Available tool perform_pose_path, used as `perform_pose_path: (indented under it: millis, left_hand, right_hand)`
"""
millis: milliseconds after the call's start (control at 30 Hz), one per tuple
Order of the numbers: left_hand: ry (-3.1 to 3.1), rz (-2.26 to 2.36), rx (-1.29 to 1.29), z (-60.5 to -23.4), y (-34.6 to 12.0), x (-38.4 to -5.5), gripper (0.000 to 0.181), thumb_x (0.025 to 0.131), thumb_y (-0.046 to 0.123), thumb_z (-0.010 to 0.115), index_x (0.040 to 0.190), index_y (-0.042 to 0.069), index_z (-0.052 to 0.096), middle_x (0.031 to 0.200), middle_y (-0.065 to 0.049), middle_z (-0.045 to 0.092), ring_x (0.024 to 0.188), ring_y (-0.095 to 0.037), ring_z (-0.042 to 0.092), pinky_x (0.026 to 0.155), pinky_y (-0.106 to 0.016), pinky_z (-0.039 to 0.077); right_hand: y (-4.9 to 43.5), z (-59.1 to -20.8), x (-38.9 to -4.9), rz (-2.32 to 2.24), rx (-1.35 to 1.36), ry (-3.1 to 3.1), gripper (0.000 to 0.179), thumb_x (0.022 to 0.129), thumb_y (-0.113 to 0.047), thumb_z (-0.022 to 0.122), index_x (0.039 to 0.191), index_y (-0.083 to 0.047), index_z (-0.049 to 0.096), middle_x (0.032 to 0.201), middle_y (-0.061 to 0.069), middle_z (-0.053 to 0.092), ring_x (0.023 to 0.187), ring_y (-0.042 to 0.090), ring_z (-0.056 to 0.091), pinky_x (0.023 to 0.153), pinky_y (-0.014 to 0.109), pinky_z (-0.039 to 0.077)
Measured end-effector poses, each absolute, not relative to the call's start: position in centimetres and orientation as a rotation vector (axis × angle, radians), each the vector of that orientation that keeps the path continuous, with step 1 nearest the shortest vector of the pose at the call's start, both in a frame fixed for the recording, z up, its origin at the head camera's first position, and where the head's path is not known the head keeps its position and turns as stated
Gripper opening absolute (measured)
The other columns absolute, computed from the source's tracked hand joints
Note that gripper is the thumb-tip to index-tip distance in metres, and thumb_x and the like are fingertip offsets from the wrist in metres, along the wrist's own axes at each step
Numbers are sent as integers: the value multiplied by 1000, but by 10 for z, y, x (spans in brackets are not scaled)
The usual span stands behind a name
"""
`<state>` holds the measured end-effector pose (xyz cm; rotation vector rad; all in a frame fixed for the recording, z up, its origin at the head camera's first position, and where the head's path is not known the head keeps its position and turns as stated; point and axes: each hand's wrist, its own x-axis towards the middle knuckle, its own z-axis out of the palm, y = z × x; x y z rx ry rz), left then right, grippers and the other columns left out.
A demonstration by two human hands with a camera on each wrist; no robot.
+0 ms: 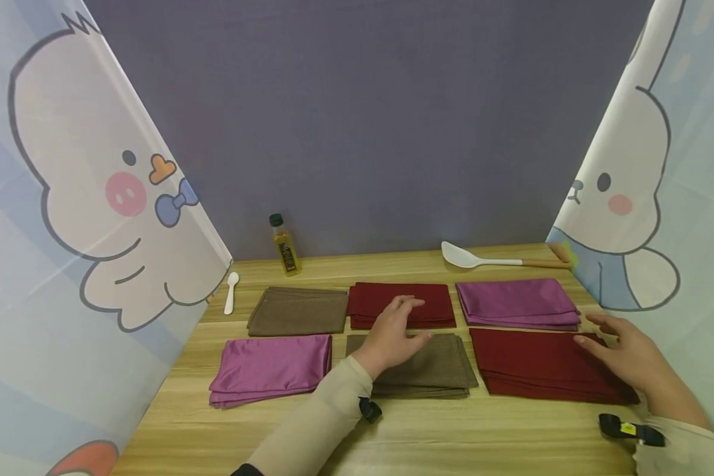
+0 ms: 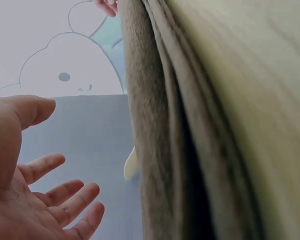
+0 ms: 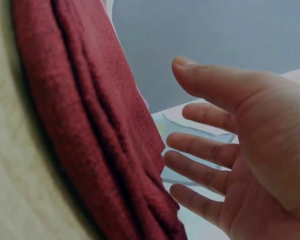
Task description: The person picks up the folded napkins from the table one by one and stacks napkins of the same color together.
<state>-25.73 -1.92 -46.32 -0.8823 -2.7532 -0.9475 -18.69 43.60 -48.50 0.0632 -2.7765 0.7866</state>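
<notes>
My left hand [image 1: 395, 334] is over the folded brown cloth [image 1: 434, 367] in the front middle, thumb apart from the fingers, holding nothing. The left wrist view shows a gap between its loosely bent fingers and the brown cloth's layered edge [image 2: 155, 120]. Near the right end of the front dark red cloth [image 1: 535, 367] is my right hand [image 1: 627, 350], with no object in its grasp. In the right wrist view its fingers point toward the red folds [image 3: 100, 120]. A purple cloth [image 1: 274, 367] lies front left; brown [image 1: 300, 312], red [image 1: 440, 314] and purple [image 1: 517, 304] cloths form the back row.
A small oil bottle [image 1: 287, 251] with a dark cap stands at the back left, near a small white spoon [image 1: 230, 294]. Along the back right lies a white-headed utensil [image 1: 461, 256] with a wooden handle. Fabric walls enclose the wooden table [image 1: 440, 433].
</notes>
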Motion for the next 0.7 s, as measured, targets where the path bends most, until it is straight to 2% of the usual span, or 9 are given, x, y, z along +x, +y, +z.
perform_pose_path:
  millis: [300,533,700]
  left_hand:
    - [-2787,-941,-907,-467,-1,-256,64,100,46,70,155,21,48,151,0,49,135,-22,54,109,-39,48]
    - [-2822,-926,-945,-471,11,-255,66,100,48,70,155,22,47,150,3,51,134,-20,54,109,-37,47]
    - [-2852,-906,-972,-469,19,-255,66,99,47,70,155,21,47,149,2,53,135,-20,54,111,-36,45]
  right_hand:
    - [443,-485,-184,775,-9,-2843,68,100,-37,73,138,15,50,134,44,52,114,63,55,84,72,47]
    - [446,-488,-183,739,-16,-2818,58,98,-29,76,130,15,57,124,44,59,108,61,61,83,71,46]
    - [447,-490,-185,738,-27,-2794,48,97,-21,78,125,14,61,112,39,67,97,55,66,80,67,49]
